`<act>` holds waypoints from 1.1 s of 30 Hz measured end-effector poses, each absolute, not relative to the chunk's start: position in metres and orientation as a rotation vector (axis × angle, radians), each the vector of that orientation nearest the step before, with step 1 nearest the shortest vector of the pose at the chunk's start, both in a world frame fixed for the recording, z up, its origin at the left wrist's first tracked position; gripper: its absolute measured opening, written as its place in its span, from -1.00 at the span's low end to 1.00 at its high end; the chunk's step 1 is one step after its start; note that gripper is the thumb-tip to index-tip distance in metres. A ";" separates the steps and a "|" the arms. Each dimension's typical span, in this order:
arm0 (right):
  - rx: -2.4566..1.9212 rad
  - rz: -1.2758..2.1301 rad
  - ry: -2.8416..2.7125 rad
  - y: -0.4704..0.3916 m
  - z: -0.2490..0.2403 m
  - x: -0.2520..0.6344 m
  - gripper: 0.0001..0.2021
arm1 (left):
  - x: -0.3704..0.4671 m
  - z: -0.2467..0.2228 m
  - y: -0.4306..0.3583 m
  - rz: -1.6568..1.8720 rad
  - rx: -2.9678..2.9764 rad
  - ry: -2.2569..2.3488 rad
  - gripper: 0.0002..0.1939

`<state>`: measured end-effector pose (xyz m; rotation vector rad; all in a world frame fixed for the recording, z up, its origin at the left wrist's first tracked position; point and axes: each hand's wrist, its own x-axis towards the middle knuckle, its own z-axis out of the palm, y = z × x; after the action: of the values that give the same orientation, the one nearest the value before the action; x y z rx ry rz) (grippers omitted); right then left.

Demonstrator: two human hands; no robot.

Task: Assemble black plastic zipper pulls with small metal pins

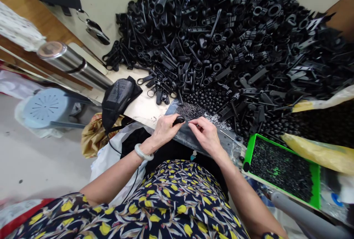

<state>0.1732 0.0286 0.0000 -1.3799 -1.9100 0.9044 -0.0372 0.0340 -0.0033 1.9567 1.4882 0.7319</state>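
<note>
My left hand [165, 128], below a wrist bangle, is closed around a black plastic part [179, 120] whose rounded end sticks out toward the right. Close beside it, my right hand [205, 133] pinches with thumb and forefinger; what sits in the pinch is too small to name. Both hands are over the near edge of a grey work mat [190, 136]. Just beyond them lie small dark pieces [190, 111], short silvery pins [214, 118] and round black beads [210, 99]. A thin metal rod [231, 137] rests right of my right hand.
A large heap of black plastic parts [193, 40] fills the back of the table. At the right stands a green tray [250, 150] of small black pieces, near a yellow bag [318, 152]. Leftward are a steel flask [80, 67], a black mesh pouch [118, 97] and a blue stool [45, 108].
</note>
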 end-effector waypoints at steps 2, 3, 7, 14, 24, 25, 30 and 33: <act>-1.421 1.045 -1.777 0.032 -0.002 0.166 -0.72 | -0.038 -0.005 0.030 0.778 2.081 1.451 -0.88; -1.441 1.133 -1.700 0.033 -0.003 0.163 -0.70 | -0.039 -0.006 0.028 0.795 2.150 1.429 -0.87; -1.428 1.541 -1.364 0.036 -0.008 0.158 -0.64 | -0.043 -0.008 0.022 0.822 2.300 1.379 -0.84; -1.361 1.700 -1.183 0.033 -0.010 0.156 -0.60 | -0.040 -0.011 0.018 0.983 1.995 1.399 -0.84; -1.298 0.689 -2.253 0.034 -0.017 0.159 -0.75 | -0.037 -0.001 0.023 0.867 1.473 1.539 -0.77; -1.319 0.592 -2.329 0.035 -0.019 0.159 -0.74 | -0.037 0.000 0.024 0.867 1.467 1.544 -0.77; -1.388 0.456 -2.317 0.031 -0.017 0.169 -0.73 | -0.038 0.001 0.026 0.892 1.388 1.525 -0.77; -1.436 0.524 -2.081 0.024 -0.006 0.186 -0.74 | -0.037 0.006 0.022 0.926 1.228 1.455 -0.76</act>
<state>0.1859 0.0245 -0.0064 -1.4364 -2.0813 0.5238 -0.0375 0.0222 0.0061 1.2284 1.4550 0.9255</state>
